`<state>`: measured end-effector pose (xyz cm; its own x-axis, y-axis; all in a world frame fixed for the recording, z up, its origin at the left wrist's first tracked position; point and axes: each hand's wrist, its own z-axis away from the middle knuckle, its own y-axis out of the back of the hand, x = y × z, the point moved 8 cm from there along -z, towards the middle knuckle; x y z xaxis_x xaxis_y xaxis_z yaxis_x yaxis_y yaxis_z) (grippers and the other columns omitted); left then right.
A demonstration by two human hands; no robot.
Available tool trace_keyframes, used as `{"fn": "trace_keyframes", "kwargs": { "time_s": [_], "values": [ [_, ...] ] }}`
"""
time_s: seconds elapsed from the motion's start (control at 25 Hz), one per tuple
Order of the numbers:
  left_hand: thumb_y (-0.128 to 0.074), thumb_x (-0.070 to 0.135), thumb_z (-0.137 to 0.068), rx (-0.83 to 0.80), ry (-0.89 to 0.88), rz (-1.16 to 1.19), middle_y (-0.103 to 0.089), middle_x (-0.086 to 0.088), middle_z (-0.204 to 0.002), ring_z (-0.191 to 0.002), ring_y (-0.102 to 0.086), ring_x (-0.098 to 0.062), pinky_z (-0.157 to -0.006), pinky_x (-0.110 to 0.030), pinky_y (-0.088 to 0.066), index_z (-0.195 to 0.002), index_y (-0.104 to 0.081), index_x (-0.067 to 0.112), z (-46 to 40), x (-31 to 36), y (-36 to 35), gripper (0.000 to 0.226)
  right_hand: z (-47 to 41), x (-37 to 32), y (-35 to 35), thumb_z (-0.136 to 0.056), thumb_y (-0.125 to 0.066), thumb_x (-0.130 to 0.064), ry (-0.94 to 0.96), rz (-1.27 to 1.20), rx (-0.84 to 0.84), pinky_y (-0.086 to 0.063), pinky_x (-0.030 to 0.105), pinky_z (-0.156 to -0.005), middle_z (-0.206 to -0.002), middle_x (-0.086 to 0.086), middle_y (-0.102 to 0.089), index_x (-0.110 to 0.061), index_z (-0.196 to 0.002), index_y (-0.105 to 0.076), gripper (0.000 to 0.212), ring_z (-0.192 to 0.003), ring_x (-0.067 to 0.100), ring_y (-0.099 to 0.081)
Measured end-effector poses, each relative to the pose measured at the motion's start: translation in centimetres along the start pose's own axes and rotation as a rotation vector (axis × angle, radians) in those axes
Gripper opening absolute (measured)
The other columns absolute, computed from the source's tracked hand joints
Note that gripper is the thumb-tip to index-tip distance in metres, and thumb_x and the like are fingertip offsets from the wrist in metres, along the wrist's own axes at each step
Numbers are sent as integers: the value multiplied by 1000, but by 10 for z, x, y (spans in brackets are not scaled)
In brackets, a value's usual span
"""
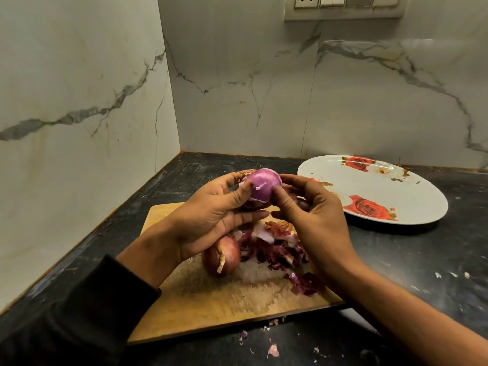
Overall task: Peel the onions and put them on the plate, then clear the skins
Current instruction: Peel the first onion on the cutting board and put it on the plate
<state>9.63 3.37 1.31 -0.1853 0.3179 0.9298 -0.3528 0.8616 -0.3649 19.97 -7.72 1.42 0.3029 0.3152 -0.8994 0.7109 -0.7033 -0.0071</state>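
Onion (262,186) is up in the air over the far end of the cutting board (211,299), held between both my hands. Mostly peeled: glossy purple-pink flesh with pale white streaks, and a bit of dry brown skin still clinging at its upper left. My left hand (211,215) cups it from the left and below, thumb curled onto the front face. My right hand (309,207) grips from the right, thumb tip pressed on the onion's lower right side, fingers bent around behind.

Second onion (221,256) sits on the board under my left hand, unpeeled, red-brown, with a papery flap curling off the front. Skins (274,247) are heaped on the board just right of it, dark purple with some pale and orange scraps; a few bits (273,350) lie off the board on the black counter (409,260).

Plate (375,188), white with red roses, sits on the counter to the right of the board, well apart from the onion, nothing on it.

Hard to read: underside of the held onion and my right fingertips are hidden behind the hands. Top of the second onion is covered by my left palm. My left sleeve (79,307) runs out of frame at the bottom left, and my right forearm runs out at the bottom right.
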Motion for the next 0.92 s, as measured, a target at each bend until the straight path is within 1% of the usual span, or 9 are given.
{"fn": "trace_keyframes", "kwargs": {
  "time_s": [0.08, 0.2, 0.32, 0.44, 0.56, 0.68, 0.76, 0.92],
  "values": [
    [-58, 12, -86, -7, -1, 22, -66, -18, -126, -110, -68, -29, -86, -37, -60, -135, -51, 5, -1, 0, -1, 50, 0, 2, 0, -91, -68, -16, -17, -52, -4, -61, 27, -73, -103, -1, -76, -17, -120, -69, 28, -92, 15, -74],
    [-60, 9, -83, 3, -14, 29, -68, -17, -122, -109, -69, -30, -83, -34, -61, -132, -52, 8, 0, 0, -1, 50, 0, 2, 2, -93, -66, -8, -8, -40, 5, -61, 27, -77, -105, -1, -76, -12, -121, -70, 29, -94, 14, -74],
    [-63, 8, -79, 13, -11, -27, -68, -17, -122, -108, -69, -31, -81, -33, -61, -129, -55, 13, 0, 0, 0, 51, 2, 2, 4, -92, -67, -5, 5, 5, 42, -60, 22, -75, -96, -3, -77, -16, -112, -74, 23, -91, 11, -74],
    [-64, 7, -78, 12, -5, -67, -67, -15, -123, -108, -69, -32, -80, -34, -61, -130, -55, 15, 1, 0, 0, 53, 1, 5, 9, -87, -72, -3, -8, 1, 86, -60, 23, -74, -89, -3, -77, -19, -101, -76, 21, -86, 12, -74],
    [-62, 13, -82, -4, 6, -25, -70, -17, -120, -108, -69, -33, -80, -33, -61, -132, -53, 12, 1, 0, 0, 50, -1, 2, 10, -84, -75, -3, 14, 15, 87, -61, 28, -75, -86, -2, -77, -21, -97, -77, 22, -84, 15, -75],
    [-57, 24, -86, -23, 16, -64, -70, -19, -119, -109, -69, -33, -83, -37, -61, -135, -49, 9, 2, 0, -1, 52, -2, -2, 12, -85, -74, -2, 57, 64, 81, -62, 34, -78, -87, -1, -77, -23, -98, -77, 25, -84, 19, -74],
    [-56, 28, -87, -19, 15, -81, -71, -20, -115, -104, -71, -30, -80, -34, -62, -134, -51, 9, 3, 0, -1, 51, -2, -2, 13, -86, -73, -2, 69, 82, 80, -62, 36, -79, -87, 0, -77, -22, -101, -77, 26, -85, 20, -74],
    [-55, 31, -88, -11, 4, -42, -72, -13, -96, -85, -69, -21, -65, -25, -59, -132, -54, 4, 5, 2, -2, 52, -1, 0, 13, -88, -69, -1, 75, 231, 81, -61, 37, -81, -90, -5, -75, -24, -105, -75, 30, -86, 12, -72]
  ]
}}
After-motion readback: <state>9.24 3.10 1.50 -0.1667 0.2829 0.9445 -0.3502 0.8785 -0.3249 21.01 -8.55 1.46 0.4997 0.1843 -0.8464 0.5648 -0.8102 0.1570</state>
